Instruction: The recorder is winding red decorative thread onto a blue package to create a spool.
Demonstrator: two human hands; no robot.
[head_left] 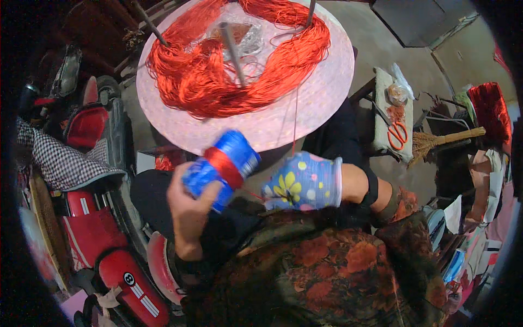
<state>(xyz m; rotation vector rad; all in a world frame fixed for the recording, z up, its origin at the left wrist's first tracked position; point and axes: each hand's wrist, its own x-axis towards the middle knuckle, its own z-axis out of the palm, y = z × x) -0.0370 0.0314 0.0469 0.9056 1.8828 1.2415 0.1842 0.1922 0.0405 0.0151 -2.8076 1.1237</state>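
My left hand (189,204) is wrapped round a blue plastic-covered roll (235,146), held tilted over my lap and slightly blurred. A band of red thread (224,166) is wound about the roll's middle. My right hand (303,182), in a blue flowered glove, is closed on a thin red thread (296,120). From the glove the thread runs up to a large loose skein of orange-red thread (212,92) and also across to the roll. Upright rods (232,54) stand within the skein on a round pink tabletop (229,129). The glove hides my right fingertips.
On the right, a padded stool (384,144) bears orange-handled scissors (397,135) and a plastic bag (400,90). A straw broom (447,139) lies beside it. A red ride-on toy (133,286) and a checkered cloth (68,161) crowd the left side.
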